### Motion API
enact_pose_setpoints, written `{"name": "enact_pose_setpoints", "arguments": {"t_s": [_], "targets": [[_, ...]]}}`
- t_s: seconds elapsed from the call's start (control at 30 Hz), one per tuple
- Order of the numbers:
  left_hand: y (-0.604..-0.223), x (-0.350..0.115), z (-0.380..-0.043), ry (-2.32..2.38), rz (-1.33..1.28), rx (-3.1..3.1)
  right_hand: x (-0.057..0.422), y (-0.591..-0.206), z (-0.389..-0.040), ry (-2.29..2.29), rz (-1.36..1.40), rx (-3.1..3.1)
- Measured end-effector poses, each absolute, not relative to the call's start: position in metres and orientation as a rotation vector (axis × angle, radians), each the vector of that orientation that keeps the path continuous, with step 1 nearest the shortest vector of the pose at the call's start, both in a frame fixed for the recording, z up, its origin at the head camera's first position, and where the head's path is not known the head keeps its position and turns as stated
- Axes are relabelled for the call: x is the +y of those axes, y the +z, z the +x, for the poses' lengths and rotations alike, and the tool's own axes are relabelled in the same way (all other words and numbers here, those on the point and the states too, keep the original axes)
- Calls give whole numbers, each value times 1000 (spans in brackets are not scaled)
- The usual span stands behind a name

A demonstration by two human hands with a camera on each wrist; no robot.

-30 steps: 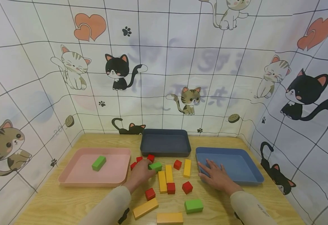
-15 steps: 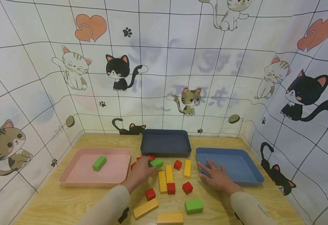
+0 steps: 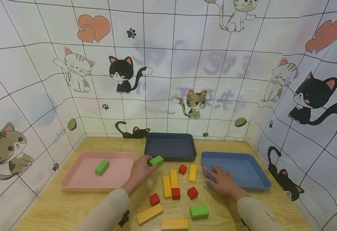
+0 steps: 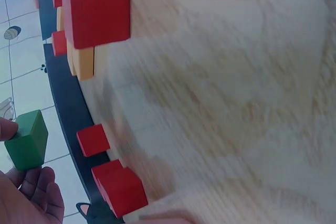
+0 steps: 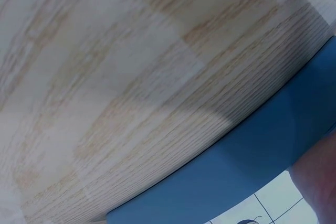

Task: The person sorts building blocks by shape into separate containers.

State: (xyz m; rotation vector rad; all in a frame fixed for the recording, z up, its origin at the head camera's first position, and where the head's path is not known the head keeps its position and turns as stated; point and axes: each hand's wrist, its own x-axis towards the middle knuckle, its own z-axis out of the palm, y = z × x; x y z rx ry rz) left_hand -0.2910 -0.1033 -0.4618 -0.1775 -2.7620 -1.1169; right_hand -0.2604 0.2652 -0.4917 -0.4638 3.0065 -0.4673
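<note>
- Left hand (image 3: 139,171): I have it pinching one held green block (image 3: 156,161) between thumb and fingers.
- Held green block: raised above the worktop (image 3: 226,211), near the left front corner of the navy tray (image 3: 169,147).
- Right hand (image 3: 221,180): I see its fingers spread over the left side of the blue tray (image 3: 247,171).
- Pink tray (image 3: 116,170), left: one tilted green block (image 3: 102,167) inside.
- Worktop, centre: five yellow blocks (image 3: 193,173), four red cubes (image 3: 192,192), one loose green block (image 3: 199,212).
- Left wrist view: I count three further red cubes (image 4: 125,192) near the navy tray.
</note>
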Motion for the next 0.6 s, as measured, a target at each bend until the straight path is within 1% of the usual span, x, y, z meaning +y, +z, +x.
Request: {"name": "enact_pose_setpoints", "arguments": {"t_s": [0.53, 0.6], "targets": [[-447, -132, -295, -1235, -19, -2702, 264, -494, -262, -479, -472, 3007], [-446, -137, -294, -1328, 19, -2696, 265, -495, -263, -482, -472, 3006]]}}
